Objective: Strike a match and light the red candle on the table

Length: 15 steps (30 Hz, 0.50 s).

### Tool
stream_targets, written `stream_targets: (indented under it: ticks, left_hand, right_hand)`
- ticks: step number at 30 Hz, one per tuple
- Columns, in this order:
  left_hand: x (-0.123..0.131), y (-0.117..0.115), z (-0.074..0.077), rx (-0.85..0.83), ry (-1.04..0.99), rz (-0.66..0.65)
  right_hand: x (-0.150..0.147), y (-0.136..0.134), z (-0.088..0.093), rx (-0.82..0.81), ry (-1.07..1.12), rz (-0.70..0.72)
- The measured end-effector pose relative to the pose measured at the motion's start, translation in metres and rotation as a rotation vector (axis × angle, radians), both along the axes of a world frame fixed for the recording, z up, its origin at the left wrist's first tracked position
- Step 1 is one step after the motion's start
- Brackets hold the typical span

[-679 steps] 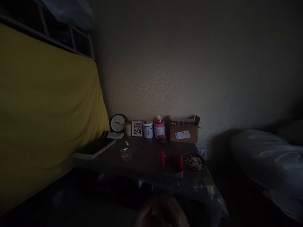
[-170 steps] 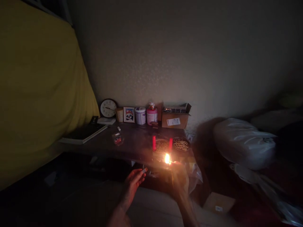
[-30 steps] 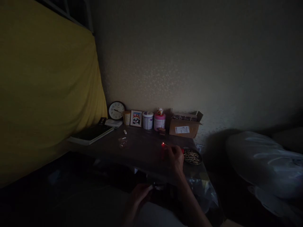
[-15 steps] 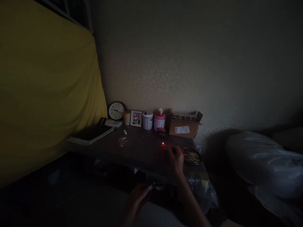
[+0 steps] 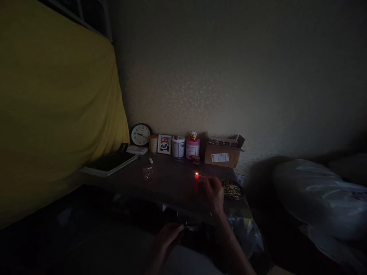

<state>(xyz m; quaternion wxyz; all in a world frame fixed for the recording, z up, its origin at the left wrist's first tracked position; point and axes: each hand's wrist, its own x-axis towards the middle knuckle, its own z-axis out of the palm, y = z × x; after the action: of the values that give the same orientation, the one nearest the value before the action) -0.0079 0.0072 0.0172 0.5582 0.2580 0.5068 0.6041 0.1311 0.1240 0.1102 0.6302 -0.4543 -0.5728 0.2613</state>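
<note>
My right hand point(image 5: 214, 191) is over the right part of the dark table, its fingers pinched on a thin matchstick point(image 5: 202, 176). The stick's tip points left to a small bright flame point(image 5: 196, 174). Below that flame glows a slim red candle point(image 5: 196, 185), dim against the tabletop. Low in front of the table edge, my left hand point(image 5: 169, 233) is closed around something small and dark with a pale glint; its kind is hidden by the gloom. Just right of my right hand lies a round dish of matchsticks point(image 5: 233, 190), partly behind the fingers.
Along the wall stand a clock point(image 5: 141, 134), a cup point(image 5: 153, 143), a framed panda picture point(image 5: 164, 144), a white tin point(image 5: 178, 146), a pink jar point(image 5: 192, 149) and a cardboard box point(image 5: 222, 156). A large book point(image 5: 110, 164) lies left. Plastic bags point(image 5: 321, 202) bulge at right.
The glow at the match tip has grown into a brighter flame above the candle, and the red below is stronger. Both hands have stayed nearly in place.
</note>
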Motion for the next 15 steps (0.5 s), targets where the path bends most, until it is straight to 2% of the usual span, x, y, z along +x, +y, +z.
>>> stream_targets:
  ticks: [3,6,8,10,12,13,14,15]
  left_hand:
    - [-0.001,0.008,-0.010,-0.031,-0.023,0.012]
    - [-0.002,0.014,-0.017,-0.057,-0.041,0.012]
    - [-0.003,0.015,-0.021,-0.069,-0.048,0.023]
    - [-0.004,0.014,-0.025,-0.077,-0.049,0.039]
    - [-0.005,0.012,-0.030,-0.045,-0.058,0.020]
    - [-0.005,0.011,-0.032,-0.024,-0.064,0.005]
    - [-0.005,0.010,-0.034,-0.002,-0.075,-0.011]
    - [-0.005,0.009,-0.035,0.016,-0.082,-0.019]
  right_hand:
    - [0.008,-0.013,0.016,-0.004,0.059,0.058]
    - [0.029,-0.028,0.031,-0.005,0.170,0.195]
    - [0.053,-0.035,0.032,-0.017,0.227,0.316]
    - [0.083,-0.036,0.023,-0.087,0.085,0.335]
    - [0.115,-0.032,0.006,-0.134,-0.176,0.149]
    - [0.129,-0.029,-0.004,-0.128,-0.265,-0.002]
    - [0.142,-0.026,-0.014,-0.141,-0.306,-0.101]
    - [0.153,-0.024,-0.022,-0.176,-0.312,-0.129]
